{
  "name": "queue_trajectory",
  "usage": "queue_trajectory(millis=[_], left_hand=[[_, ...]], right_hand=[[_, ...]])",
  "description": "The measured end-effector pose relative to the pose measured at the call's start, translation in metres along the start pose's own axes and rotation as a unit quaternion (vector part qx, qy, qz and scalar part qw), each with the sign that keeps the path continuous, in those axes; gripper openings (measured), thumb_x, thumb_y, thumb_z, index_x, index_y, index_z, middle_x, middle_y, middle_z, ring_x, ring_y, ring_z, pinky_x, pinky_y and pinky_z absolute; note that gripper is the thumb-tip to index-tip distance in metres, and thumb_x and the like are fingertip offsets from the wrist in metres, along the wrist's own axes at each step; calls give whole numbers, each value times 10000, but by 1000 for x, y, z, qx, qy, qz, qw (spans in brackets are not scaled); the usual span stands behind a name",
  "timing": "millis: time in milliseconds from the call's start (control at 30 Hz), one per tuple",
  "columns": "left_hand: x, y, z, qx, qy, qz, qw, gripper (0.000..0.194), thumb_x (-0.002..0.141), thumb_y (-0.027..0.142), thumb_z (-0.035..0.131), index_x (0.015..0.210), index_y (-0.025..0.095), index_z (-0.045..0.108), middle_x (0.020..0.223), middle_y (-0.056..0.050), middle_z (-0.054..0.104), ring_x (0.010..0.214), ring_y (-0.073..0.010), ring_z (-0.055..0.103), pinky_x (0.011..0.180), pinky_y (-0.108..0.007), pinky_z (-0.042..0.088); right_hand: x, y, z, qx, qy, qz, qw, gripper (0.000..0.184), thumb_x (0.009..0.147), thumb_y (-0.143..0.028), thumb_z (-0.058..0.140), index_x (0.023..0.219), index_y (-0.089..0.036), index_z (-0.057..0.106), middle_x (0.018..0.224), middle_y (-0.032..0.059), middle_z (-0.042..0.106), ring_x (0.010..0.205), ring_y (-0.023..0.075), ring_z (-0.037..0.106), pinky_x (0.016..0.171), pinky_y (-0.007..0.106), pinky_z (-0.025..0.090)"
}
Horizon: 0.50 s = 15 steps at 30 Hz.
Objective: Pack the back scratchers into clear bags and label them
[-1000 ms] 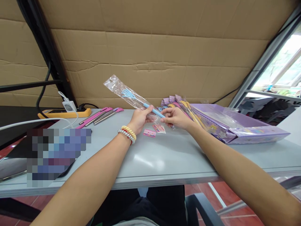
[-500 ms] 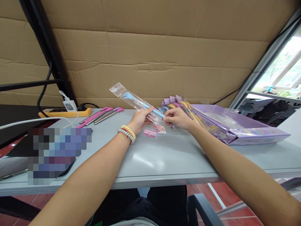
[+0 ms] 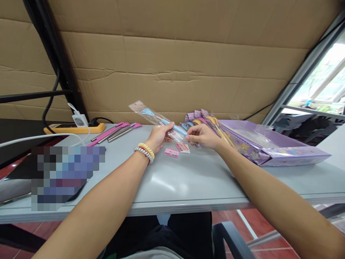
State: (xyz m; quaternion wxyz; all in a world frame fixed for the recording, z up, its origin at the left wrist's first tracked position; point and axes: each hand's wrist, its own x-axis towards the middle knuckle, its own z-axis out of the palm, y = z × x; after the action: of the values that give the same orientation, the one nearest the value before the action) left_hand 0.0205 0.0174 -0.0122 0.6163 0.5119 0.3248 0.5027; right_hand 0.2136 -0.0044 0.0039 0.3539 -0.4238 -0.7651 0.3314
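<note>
My left hand (image 3: 157, 137) is closed around a light-blue back scratcher (image 3: 180, 130), which lies inside a clear plastic bag (image 3: 137, 105). Its small hand-shaped head points up and left, and the handle slants down to the right. At the lower end of the bag, the thumb and fingers of my right hand (image 3: 202, 136) are pinched together; the exact grip on the film is partly hidden. Beneath, small pink printed cards (image 3: 171, 153) lie on the table. Behind my right hand are several bagged back scratchers (image 3: 215, 126) with purple header cards.
An open purple box (image 3: 293, 151) with clear plastic bags in it stands on the right of the grey table (image 3: 167, 183). Unbagged pink back scratchers (image 3: 118, 132) lie at the left, near a yellow power strip (image 3: 72, 128). Cardboard (image 3: 172, 57) lines the back.
The bag with the blue back scratcher has dipped slightly, its head end shifting right and down. My right fingers have moved a little left at the lower end. More of the printed cards shows.
</note>
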Motion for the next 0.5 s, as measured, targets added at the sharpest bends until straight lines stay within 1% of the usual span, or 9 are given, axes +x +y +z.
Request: queue_trajectory(millis=[133, 333, 500], left_hand=[[1, 0, -2, 10, 6, -4, 1000, 338, 628, 452, 727, 646, 141, 595, 634, -22, 597, 575, -119, 562, 499, -225, 424], [0, 2, -2, 6, 9, -10, 1000, 325, 635, 440, 729, 644, 144, 595, 613, -18, 593, 548, -111, 545, 485, -225, 409], [0, 1, -3, 8, -12, 5, 1000, 332, 642, 447, 723, 659, 138, 604, 630, -25, 598, 568, -117, 556, 500, -231, 419]], right_hand=[[0, 0, 1, 10, -14, -4, 1000, 376, 655, -491, 721, 667, -127, 628, 519, 1, 553, 459, 82, 461, 424, 216, 319], [1, 3, 1, 3, -2, 5, 1000, 360, 673, -481, 707, 689, -131, 628, 530, -1, 552, 457, 86, 470, 408, 216, 314], [0, 0, 0, -7, -8, 6, 1000, 334, 671, -455, 714, 695, -134, 626, 534, -3, 559, 448, 84, 474, 400, 212, 320]])
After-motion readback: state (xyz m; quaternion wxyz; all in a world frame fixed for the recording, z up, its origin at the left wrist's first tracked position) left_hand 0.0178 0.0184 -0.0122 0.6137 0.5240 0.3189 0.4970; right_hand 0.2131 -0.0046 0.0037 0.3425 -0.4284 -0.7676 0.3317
